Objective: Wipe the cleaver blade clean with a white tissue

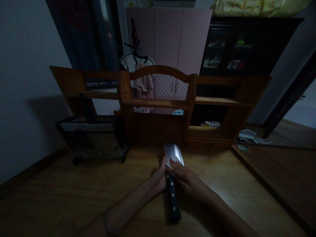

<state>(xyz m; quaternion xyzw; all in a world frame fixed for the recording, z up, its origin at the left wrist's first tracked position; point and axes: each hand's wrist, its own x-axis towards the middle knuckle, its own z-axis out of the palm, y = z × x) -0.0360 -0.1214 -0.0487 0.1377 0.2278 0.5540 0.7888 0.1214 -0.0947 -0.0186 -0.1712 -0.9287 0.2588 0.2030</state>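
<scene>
A cleaver (176, 152) with a broad shiny blade and a black riveted handle lies in front of me, its handle pointing toward me. My left hand (159, 177) grips the blade's left edge near the handle, the thumb up along the side and the other fingers hidden beneath. Across the lower blade lies my right hand (184, 174), its fingers pressed together on a small white wipe (168, 162). The wipe is mostly covered, so whether it is paper or cloth is unclear. Nothing holds the handle.
Beneath is a wooden tabletop (98, 191). A wooden shelf unit (158, 126) rises along its back. To the left stands a black-framed glass tank (91, 143) with a dark object on its rim. A raised wooden edge (266, 191) runs along the right.
</scene>
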